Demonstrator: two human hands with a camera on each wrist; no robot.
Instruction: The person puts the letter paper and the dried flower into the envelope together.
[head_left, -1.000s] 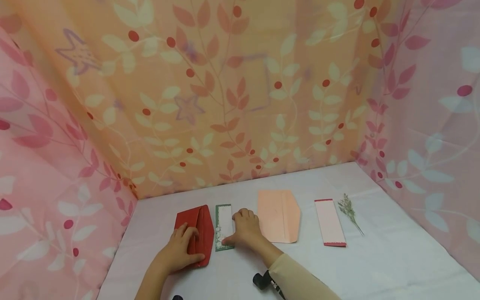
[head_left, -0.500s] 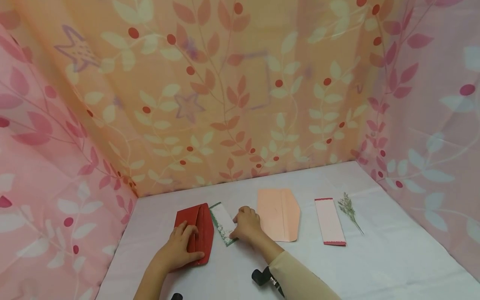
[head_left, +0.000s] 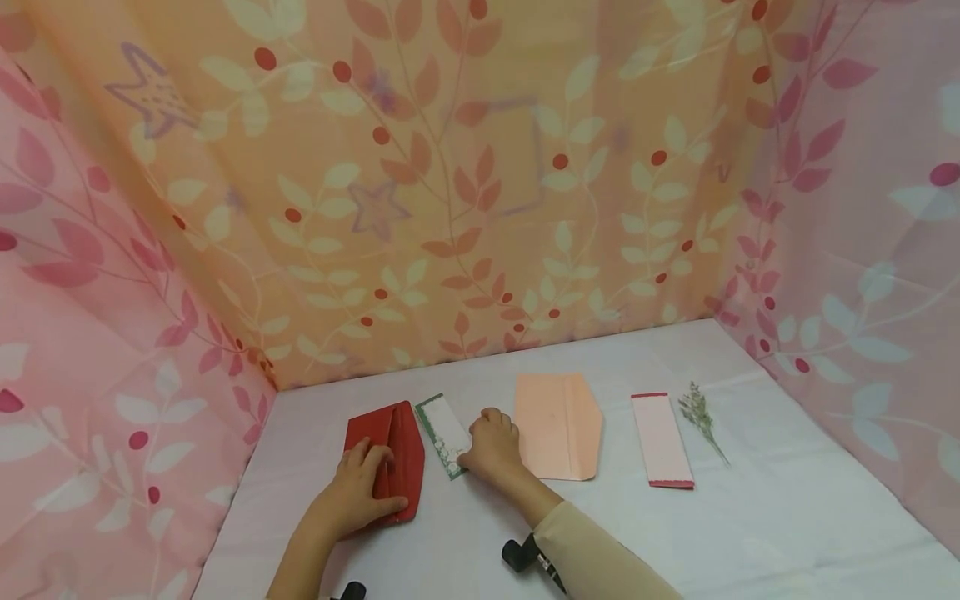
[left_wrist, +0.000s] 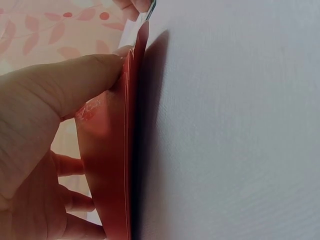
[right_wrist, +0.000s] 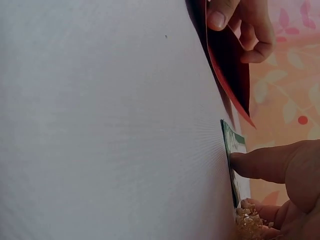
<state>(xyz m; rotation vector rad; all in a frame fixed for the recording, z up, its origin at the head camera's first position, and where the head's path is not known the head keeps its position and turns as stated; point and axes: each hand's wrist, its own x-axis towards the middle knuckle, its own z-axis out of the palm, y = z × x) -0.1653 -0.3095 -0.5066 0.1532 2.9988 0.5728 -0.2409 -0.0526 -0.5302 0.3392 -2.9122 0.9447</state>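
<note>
My left hand (head_left: 348, 496) holds the red envelope (head_left: 408, 454) at the left of the table. Its thumb (left_wrist: 85, 77) presses near the flap edge, with the other fingers across the pocket side. In the right wrist view the envelope (right_wrist: 231, 75) gapes at its mouth. A white card with a green floral border (head_left: 442, 425) lies slanted just right of the envelope. My right hand (head_left: 495, 450) grips the card by its lower right part, thumb on the near end and fingers curled over the right side. Beside those fingertips shows a bit of beige dried flower (right_wrist: 250, 222), mostly hidden.
A peach envelope (head_left: 551, 429) lies right of my right hand. Farther right are a pale pink card with red ends (head_left: 663, 442) and a dried flower sprig (head_left: 699, 412). The white-covered table (head_left: 787, 508) is bordered by patterned curtains (head_left: 465, 208).
The bordered card has swung from straight to slanted, its top end turning left toward the red envelope, as my right hand shifts it. My left hand stays on the envelope.
</note>
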